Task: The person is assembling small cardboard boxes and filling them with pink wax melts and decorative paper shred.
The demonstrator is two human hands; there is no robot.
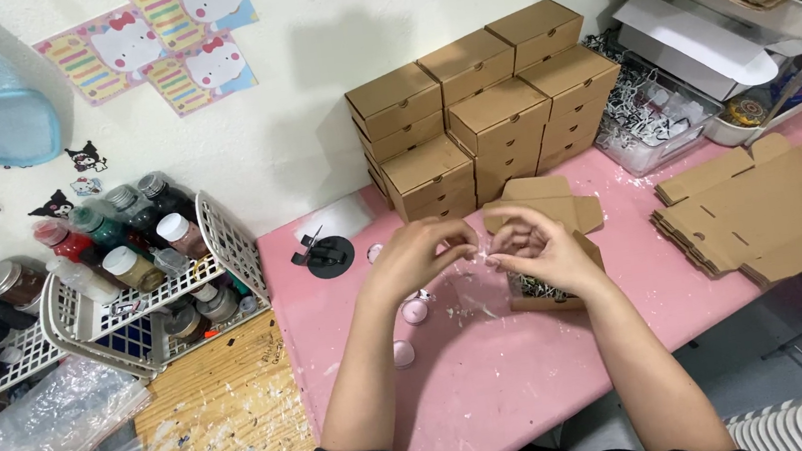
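Head view shows both hands meeting at the middle of the pink tabletop (500, 385), just above a small open cardboard box (541, 292) filled with shredded paper. The left hand (415, 259) and the right hand (540, 250) have their fingertips drawn together toward each other, pinching something small and pale between them; what it is, is too small to tell. The box sits under the right hand, its lid flap standing open at 12 o'clock from the hands.

At 7 o'clock from the hands lie two small round pink pieces (415, 312) on the tabletop, and at 9 o'clock a black round disc (329, 256) with a clip on it. At 12 o'clock, against the wall, stands a stack of closed cardboard boxes (484, 110). At 3 o'clock lies a pile of flat unfolded box blanks (771, 203), and at 2 o'clock a clear tub of shredded paper (645, 117). Far out at 9 o'clock, off the tabletop, a white basket (222, 241) holds bottles and jars with coloured caps.
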